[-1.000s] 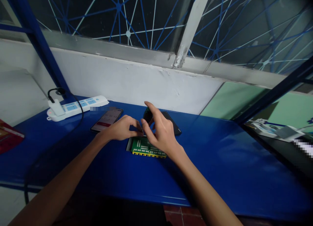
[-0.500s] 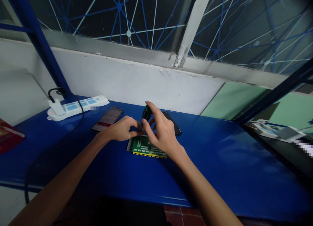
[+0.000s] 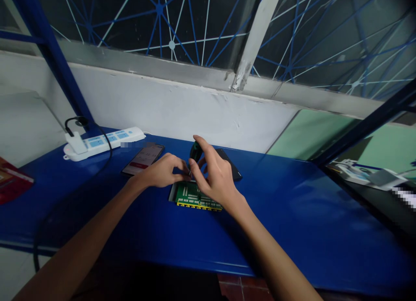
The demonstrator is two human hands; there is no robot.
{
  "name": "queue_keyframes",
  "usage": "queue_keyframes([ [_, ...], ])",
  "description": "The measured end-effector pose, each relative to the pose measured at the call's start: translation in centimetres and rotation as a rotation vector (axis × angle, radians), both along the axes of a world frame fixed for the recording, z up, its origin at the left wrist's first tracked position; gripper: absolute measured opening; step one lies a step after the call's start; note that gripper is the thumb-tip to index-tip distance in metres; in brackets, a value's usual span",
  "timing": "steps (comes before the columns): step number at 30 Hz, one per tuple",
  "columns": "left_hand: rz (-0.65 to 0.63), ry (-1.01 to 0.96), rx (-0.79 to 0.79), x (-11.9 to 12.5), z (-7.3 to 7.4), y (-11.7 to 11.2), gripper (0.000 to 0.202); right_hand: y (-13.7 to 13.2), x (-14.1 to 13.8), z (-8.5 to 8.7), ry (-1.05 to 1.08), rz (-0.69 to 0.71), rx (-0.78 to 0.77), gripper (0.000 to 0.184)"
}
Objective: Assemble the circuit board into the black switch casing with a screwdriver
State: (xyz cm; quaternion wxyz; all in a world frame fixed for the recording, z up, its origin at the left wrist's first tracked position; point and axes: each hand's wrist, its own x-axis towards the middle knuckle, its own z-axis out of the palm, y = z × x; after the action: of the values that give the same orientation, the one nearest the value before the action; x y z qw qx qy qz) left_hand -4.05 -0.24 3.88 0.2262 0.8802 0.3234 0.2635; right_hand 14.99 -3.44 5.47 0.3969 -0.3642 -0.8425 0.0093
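A screwdriver [image 3: 195, 151] with a dark green handle stands nearly upright in my right hand [image 3: 216, 173], shaft down. My right index finger rests on top of its handle, and the thumb presses its side. The tip meets the far edge of a green circuit board [image 3: 191, 192], which has a yellow strip along its near side and a grey plate under it. My left hand [image 3: 166, 171] pinches close around the lower shaft at that edge; whatever lies between its fingertips is too small to make out. Part of the board is hidden behind my right hand.
A phone [image 3: 143, 158] with a lit screen lies left of the board. Behind my right hand is a flat black object [image 3: 236, 171]. A white power strip [image 3: 107, 142] with a plugged-in black cable [image 3: 108, 151] sits back left, and a red packet [image 3: 14, 179] at far left.
Both hands, the screwdriver and the board keep nearly the same places. The whole view has shifted very slightly.
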Motion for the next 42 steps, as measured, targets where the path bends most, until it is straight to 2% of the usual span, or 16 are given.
queue_keyframes([
  [6, -0.016, 0.029, -0.012, -0.05, 0.04, -0.08, 0.018, -0.02, -0.08, 0.00, -0.003, 0.003, 0.000, 0.053],
  [14, 0.055, 0.003, 0.036, 0.19, 0.12, -0.24, 0.018, 0.10, 0.00, -0.03, -0.012, 0.001, 0.006, 0.054],
  [42, -0.038, -0.008, -0.010, 0.05, -0.25, 0.11, 0.019, -0.19, -0.15, 0.05, 0.008, 0.030, 0.027, 0.049],
])
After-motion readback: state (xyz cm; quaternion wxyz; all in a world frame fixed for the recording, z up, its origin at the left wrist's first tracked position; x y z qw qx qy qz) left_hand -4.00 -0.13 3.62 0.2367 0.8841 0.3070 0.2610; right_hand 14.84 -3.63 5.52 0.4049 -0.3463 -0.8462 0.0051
